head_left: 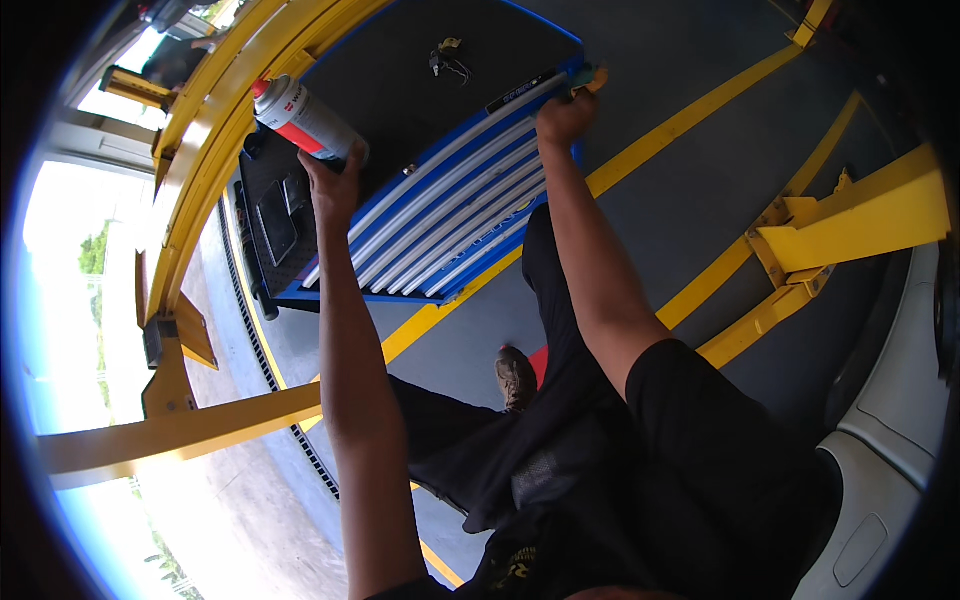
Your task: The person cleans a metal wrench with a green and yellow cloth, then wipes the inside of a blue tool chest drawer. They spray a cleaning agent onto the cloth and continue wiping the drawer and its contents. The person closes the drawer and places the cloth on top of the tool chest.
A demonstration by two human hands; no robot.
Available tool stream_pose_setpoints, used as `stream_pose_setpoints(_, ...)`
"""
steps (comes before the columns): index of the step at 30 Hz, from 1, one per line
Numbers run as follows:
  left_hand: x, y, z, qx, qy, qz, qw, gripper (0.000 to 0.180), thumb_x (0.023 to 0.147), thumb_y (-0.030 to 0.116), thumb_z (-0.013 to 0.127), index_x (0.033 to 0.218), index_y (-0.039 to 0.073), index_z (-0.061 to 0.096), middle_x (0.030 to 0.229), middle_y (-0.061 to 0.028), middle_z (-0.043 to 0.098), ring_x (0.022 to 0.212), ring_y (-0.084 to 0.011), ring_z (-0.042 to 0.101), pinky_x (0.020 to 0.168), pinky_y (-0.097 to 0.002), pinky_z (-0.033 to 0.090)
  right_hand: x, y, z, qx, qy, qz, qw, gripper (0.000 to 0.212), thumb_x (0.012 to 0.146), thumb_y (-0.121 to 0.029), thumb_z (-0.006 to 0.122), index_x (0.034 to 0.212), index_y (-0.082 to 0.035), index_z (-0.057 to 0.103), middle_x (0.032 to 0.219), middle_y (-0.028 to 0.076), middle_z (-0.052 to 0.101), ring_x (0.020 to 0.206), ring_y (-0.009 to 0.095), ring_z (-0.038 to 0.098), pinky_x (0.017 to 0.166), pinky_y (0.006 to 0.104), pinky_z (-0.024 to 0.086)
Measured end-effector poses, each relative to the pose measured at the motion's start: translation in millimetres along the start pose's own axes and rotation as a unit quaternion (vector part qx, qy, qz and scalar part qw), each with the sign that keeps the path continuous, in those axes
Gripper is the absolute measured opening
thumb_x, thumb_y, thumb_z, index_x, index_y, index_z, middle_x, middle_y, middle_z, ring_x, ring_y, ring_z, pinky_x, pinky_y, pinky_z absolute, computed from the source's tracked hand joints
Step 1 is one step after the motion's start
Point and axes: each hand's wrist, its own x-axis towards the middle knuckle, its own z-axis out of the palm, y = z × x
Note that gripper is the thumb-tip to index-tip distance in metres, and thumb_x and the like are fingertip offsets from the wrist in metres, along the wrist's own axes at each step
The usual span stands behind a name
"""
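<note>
My left hand is wrapped round the lower end of a spray can, white and red with a red cap. The can is tilted, above the left part of a tool cabinet with a dark top, blue body and silver drawer edges. At the cabinet's right corner my right hand is closed, its fingers mostly turned away. Just beyond its fingers shows a small teal and orange thing; its kind is unclear. A small metal-and-black item, perhaps keys, lies on the cabinet top.
Yellow lift posts and arms stand at the right, with another yellow frame at the left. A light-coloured car body is at the lower right. Yellow lines cross the grey floor. My shoe is below the cabinet.
</note>
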Motion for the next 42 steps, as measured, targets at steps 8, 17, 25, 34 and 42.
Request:
stream_pose_setpoints(8,10,-14,17,0.021,0.066,-0.013,0.998,0.103,0.096,0.055,0.082,0.161,-0.001,0.026,0.149,-0.0372,0.056,0.143,-0.0524,0.055,0.118,-0.0541,0.043,18,97,-19,-0.089,-0.085,0.308,0.943,0.03,0.098,-0.014,0.067,0.124,-0.001,0.075,0.122,0.024,0.075,0.116,0.043,0.073,0.102,0.0492,0.054)
stream_pose_setpoints(17,10,-17,8,0.083,0.04,-0.048,0.995,0.098,0.096,0.061,0.079,0.157,-0.001,0.034,0.144,-0.042,0.059,0.138,-0.0595,0.056,0.112,-0.0603,0.046,2,44,-17,-0.025,-0.11,0.136,0.984,0.029,0.096,-0.005,0.065,0.124,0.003,0.068,0.125,0.029,0.072,0.117,0.047,0.071,0.103,0.0503,0.054)
stream_pose_setpoints(25,20,-26,13,0.11,0.039,-0.048,0.992,0.115,0.095,0.068,0.076,0.166,-0.006,0.026,0.154,-0.0395,0.054,0.146,-0.0554,0.051,0.119,-0.0559,0.044,-53,-20,-14,-0.025,-0.136,-0.046,0.989,0.034,0.092,0.003,0.066,0.125,0.009,0.062,0.126,0.034,0.062,0.124,0.051,0.059,0.11,0.0548,0.047)
stream_pose_setpoints(34,9,-15,-14,-0.064,0.128,0.014,0.99,0.1,0.111,0.059,0.058,0.171,-0.009,0.016,0.172,-0.0307,0.038,0.161,-0.0398,0.039,0.131,-0.044,0.031,-125,-65,-5,0.026,-0.271,-0.037,0.961,0.034,0.09,0.007,0.063,0.124,0.01,0.062,0.13,0.037,0.054,0.124,0.056,0.053,0.11,0.0616,0.04)
stream_pose_setpoints(42,-244,2,-94,0.188,-0.047,0.087,0.977,0.034,0.109,0.01,0.061,0.139,0.006,0.075,0.15,-0.019,0.068,0.145,-0.0397,0.06,0.127,-0.0531,0.039,-34,15,-9,-0.082,-0.156,-0.113,0.978,0.038,0.089,0.007,0.065,0.127,0.011,0.063,0.128,0.035,0.057,0.126,0.052,0.054,0.114,0.0583,0.04)
